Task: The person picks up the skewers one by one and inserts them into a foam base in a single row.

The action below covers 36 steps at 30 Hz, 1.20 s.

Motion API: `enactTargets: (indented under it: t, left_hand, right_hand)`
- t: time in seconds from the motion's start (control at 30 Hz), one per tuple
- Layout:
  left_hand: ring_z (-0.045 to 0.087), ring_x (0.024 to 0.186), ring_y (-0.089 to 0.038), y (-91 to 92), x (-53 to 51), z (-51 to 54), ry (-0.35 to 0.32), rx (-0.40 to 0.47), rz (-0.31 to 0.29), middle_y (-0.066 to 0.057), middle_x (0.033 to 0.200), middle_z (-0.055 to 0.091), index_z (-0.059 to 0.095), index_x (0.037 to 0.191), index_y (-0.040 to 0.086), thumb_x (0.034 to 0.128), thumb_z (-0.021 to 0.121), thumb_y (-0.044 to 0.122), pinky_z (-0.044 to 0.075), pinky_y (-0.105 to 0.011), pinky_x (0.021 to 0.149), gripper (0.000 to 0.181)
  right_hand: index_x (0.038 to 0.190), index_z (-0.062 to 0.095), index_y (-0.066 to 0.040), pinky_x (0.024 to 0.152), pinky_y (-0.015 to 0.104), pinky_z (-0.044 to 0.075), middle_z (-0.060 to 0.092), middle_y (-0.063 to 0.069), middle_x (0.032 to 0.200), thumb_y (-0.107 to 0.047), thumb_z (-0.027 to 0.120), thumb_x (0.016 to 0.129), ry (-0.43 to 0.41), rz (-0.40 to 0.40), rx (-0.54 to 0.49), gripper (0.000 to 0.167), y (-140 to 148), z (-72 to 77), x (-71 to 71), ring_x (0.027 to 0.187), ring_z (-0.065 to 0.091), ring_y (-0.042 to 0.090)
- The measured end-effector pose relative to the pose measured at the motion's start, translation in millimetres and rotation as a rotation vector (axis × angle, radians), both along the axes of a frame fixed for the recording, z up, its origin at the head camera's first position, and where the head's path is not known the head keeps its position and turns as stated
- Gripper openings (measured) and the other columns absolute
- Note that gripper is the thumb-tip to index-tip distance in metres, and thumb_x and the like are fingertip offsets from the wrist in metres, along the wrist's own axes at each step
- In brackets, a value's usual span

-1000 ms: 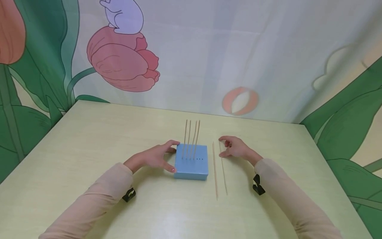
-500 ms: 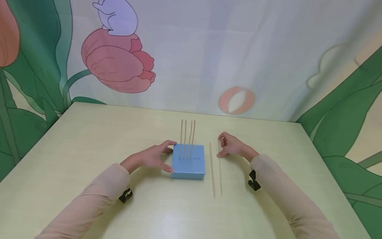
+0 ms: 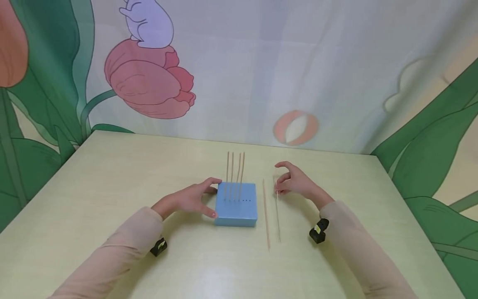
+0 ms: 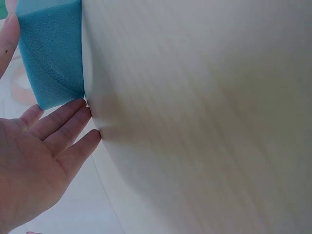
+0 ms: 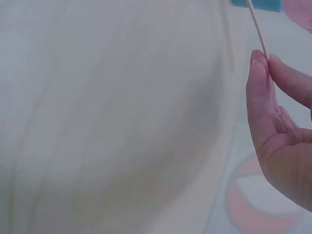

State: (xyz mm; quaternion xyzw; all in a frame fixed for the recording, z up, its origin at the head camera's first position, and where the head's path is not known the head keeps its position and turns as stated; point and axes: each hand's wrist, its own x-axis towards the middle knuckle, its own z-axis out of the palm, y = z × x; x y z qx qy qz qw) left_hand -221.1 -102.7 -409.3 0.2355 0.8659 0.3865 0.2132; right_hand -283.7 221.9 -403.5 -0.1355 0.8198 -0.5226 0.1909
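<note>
A light blue block (image 3: 236, 211) has several thin sticks (image 3: 232, 174) standing upright in its top, left of three small holes (image 3: 246, 200). My left hand (image 3: 189, 199) holds the block's left side, thumb at the front corner and forefinger at the back one. In the left wrist view that hand (image 4: 36, 161) touches the block (image 4: 53, 53) with its fingers spread. My right hand (image 3: 298, 182) pinches the upper part of a thin stick (image 3: 278, 220); the right wrist view shows this stick (image 5: 258, 29) between thumb and fingertips of the hand (image 5: 282, 141).
Between the block and my right hand, thin stick material (image 3: 266, 220) lies lengthwise on the pale table (image 3: 168, 158); whether it is one stick or two is hard to tell. A printed curtain (image 3: 239, 74) hangs along the table's back edge.
My right hand has shifted its grip on the stick, and its forefinger is now extended above it. The left hand stays at the block. The head view has moved slightly.
</note>
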Motion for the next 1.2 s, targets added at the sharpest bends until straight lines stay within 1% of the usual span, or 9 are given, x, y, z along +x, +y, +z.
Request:
enactTargets:
  t: [0.2, 0.3, 0.37, 0.53, 0.63, 0.73, 0.83, 1.03, 1.2]
  left_hand:
    - [0.029, 0.13, -0.035, -0.4, -0.7, -2.6, 0.015, -0.003, -0.002, -0.019, 0.138, 0.038, 0.021, 0.141, 0.011, 0.0702, 0.079, 0.028, 0.019, -0.054, 0.103, 0.093]
    - [0.03, 0.13, -0.034, 0.4, -2.1, -2.7, 0.015, -0.002, -0.001, -0.018, 0.138, 0.038, 0.021, 0.141, 0.012, 0.07, 0.079, 0.028, 0.019, -0.054, 0.104, 0.093]
    - [0.03, 0.13, -0.034, 0.5, -2.6, -2.8, 0.016, -0.003, -0.002, -0.018, 0.138, 0.038, 0.021, 0.141, 0.012, 0.0699, 0.079, 0.028, 0.02, -0.053, 0.104, 0.094]
    - [0.03, 0.129, -0.034, -0.2, -2.8, -3.0, 0.01, 0.004, -0.003, -0.019, 0.138, 0.038, 0.02, 0.141, 0.011, 0.0698, 0.08, 0.028, 0.02, -0.053, 0.104, 0.094]
    - [0.03, 0.129, -0.034, -0.5, -2.4, -3.0, 0.007, 0.007, -0.002, -0.018, 0.138, 0.037, 0.02, 0.142, 0.012, 0.0697, 0.08, 0.028, 0.02, -0.054, 0.103, 0.095]
    - [0.03, 0.13, -0.034, -0.5, -2.5, -2.9, 0.007, 0.001, 0.001, -0.018, 0.138, 0.038, 0.021, 0.142, 0.012, 0.0697, 0.079, 0.029, 0.02, -0.054, 0.103, 0.094]
    - [0.03, 0.13, -0.034, 0.3, -2.8, -2.3, 0.009, -0.001, 0.001, -0.018, 0.138, 0.038, 0.021, 0.141, 0.012, 0.0698, 0.079, 0.029, 0.02, -0.053, 0.104, 0.094]
    - [0.03, 0.129, -0.034, -0.5, -2.2, -2.8, 0.015, -0.002, -0.004, -0.019, 0.137, 0.038, 0.021, 0.141, 0.012, 0.07, 0.079, 0.03, 0.02, -0.054, 0.103, 0.094]
    - [0.03, 0.13, -0.034, -0.6, -1.9, -2.5, 0.021, 0.002, -0.013, -0.02, 0.137, 0.039, 0.02, 0.141, 0.011, 0.0697, 0.079, 0.029, 0.02, -0.053, 0.104, 0.095]
  right_hand:
    - [0.139, 0.028, -0.005, 0.064, 0.036, 0.054, 0.062, 0.016, 0.084, 0.007, 0.061, 0.081, 0.1, -0.067, -0.071, 0.067, 3, 14.0, 8.4, 0.071, 0.066, 0.023]
    - [0.137, 0.031, -0.004, 0.064, 0.034, 0.053, 0.064, 0.014, 0.085, 0.005, 0.061, 0.083, 0.16, -0.096, -0.098, 0.063, 5, 23.1, 13.8, 0.071, 0.066, 0.02]
    - [0.133, 0.037, 0.0, 0.064, 0.032, 0.053, 0.066, 0.012, 0.084, 0.004, 0.061, 0.083, 0.192, -0.116, -0.108, 0.055, 6, 27.5, 16.9, 0.07, 0.066, 0.017]
    - [0.111, 0.053, 0.007, 0.062, 0.028, 0.053, 0.067, 0.005, 0.079, 0.002, 0.063, 0.083, 0.265, -0.156, -0.13, 0.03, 3, 37.9, 25.3, 0.067, 0.064, 0.012]
    - [0.105, 0.055, 0.007, 0.06, 0.027, 0.052, 0.066, 0.0, 0.077, 0.0, 0.063, 0.083, 0.32, -0.167, -0.145, 0.024, -1, 45.4, 31.8, 0.066, 0.064, 0.011]
    - [0.104, 0.055, 0.005, 0.059, 0.027, 0.052, 0.066, -0.001, 0.077, -0.003, 0.064, 0.084, 0.384, -0.17, -0.156, 0.023, -6, 54.2, 39.5, 0.066, 0.064, 0.012]
    - [0.104, 0.055, 0.005, 0.058, 0.027, 0.052, 0.067, 0.003, 0.079, -0.004, 0.063, 0.085, 0.448, -0.163, -0.175, 0.023, -10, 62.6, 46.1, 0.065, 0.064, 0.013]
    - [0.101, 0.056, 0.005, 0.057, 0.027, 0.052, 0.066, 0.02, 0.082, -0.001, 0.062, 0.084, 0.592, -0.138, -0.195, 0.019, -23, 74.5, 57.9, 0.064, 0.064, 0.013]
    - [0.097, 0.057, 0.005, 0.057, 0.025, 0.052, 0.066, 0.021, 0.079, 0.002, 0.062, 0.083, 0.724, -0.116, -0.21, 0.015, -36, 81.1, 65.0, 0.064, 0.064, 0.009]
